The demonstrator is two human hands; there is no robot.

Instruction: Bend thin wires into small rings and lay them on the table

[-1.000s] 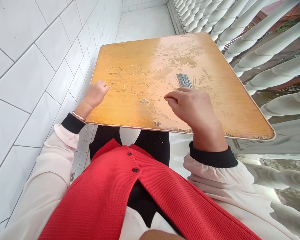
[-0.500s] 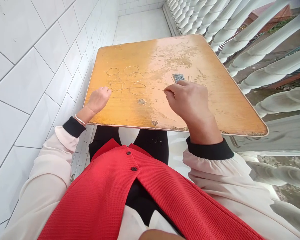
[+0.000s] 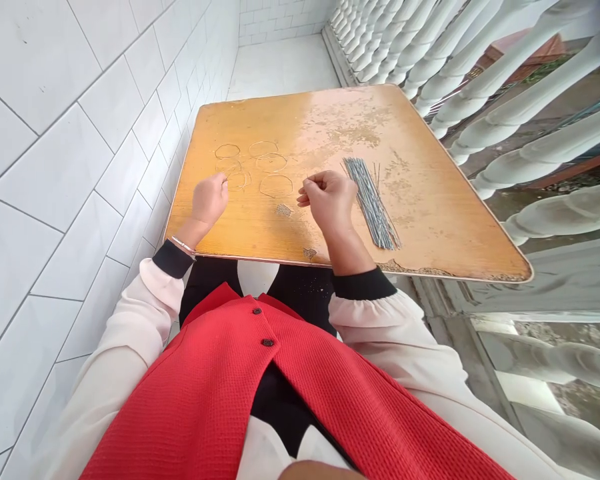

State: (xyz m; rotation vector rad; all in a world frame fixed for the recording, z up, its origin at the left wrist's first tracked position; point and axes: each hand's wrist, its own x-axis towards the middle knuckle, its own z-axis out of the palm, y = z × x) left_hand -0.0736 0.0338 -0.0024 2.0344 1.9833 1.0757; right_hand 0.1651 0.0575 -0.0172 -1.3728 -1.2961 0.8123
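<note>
While both hands were over the worn wooden board (image 3: 430, 207): left hand (image 3: 209, 201), fingers pinched, beside thin wire rings (image 3: 275, 185); right hand (image 3: 329, 200), fingers pinched, held item unclear, just left of a wire bundle (image 3: 371, 203).

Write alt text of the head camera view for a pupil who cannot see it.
Two bare hands work over a scuffed wooden table: the left hand sits at a cluster of thin wire rings, and the right hand holds its fingers pinched beside a bundle of thin metal rods. A white tiled wall runs alongside.
</note>
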